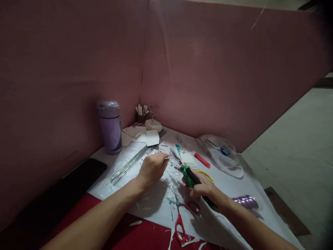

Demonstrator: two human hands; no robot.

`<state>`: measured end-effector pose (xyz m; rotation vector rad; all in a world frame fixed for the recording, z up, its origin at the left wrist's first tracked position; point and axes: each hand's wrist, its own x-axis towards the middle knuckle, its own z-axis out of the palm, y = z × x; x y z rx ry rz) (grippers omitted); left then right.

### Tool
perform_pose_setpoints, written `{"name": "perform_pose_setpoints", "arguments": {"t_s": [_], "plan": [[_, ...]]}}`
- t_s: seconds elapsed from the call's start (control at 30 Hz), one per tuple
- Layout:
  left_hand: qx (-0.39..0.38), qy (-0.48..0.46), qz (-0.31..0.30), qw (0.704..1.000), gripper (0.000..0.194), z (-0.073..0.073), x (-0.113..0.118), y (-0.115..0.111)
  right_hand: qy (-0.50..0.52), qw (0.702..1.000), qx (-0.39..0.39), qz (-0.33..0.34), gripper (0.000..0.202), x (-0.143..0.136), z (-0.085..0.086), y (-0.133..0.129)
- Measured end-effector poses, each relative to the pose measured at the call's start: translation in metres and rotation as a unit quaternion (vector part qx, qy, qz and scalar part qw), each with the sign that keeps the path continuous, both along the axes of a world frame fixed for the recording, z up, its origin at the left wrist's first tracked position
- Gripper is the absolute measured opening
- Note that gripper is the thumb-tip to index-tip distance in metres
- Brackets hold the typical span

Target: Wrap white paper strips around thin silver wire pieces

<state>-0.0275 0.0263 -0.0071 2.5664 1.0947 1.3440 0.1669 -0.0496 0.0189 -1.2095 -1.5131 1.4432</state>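
My right hand (204, 187) is wrapped round green and black pliers (191, 177), whose metal jaws point up and left. Just left of the jaws, my left hand (153, 169) is closed, thumb and fingertips pinched together on something thin and too small to make out. Thin purple and silvery strands (171, 156) show between the fingertips and the jaws. Below the hands, red-handled scissors (180, 225) lie among scraps. A bundle of thin metal wires (127, 166) rests left of my left hand. A yellow loop handle (208, 175) shows behind my right hand.
A purple bottle (110, 130) stands at the left, behind a dark flat object (85, 173). White cards (152, 138) and a cup of sticks (141, 116) are at the back. Rightward lie a red cutter-like object (202, 160), a clear plastic bag (226, 158) and a purple spool (246, 202).
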Motion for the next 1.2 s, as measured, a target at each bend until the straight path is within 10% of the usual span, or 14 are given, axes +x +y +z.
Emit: {"name": "perform_pose_setpoints", "arguments": {"t_s": [0.4, 0.73, 1.2], "plan": [[-0.047, 0.005, 0.047, 0.998, 0.013, 0.000, -0.003, 0.004, -0.156, 0.984, 0.077, -0.042, 0.039, 0.018, 0.013, 0.013], [-0.071, -0.005, 0.047, 0.996, 0.015, 0.004, 0.000, -0.002, -0.489, 0.854, 0.141, -0.108, 0.053, 0.068, 0.012, 0.041], [-0.062, 0.002, 0.047, 0.997, 0.017, 0.004, 0.000, -0.004, -0.582, 0.790, 0.188, -0.048, 0.086, 0.060, 0.002, 0.123]]}}
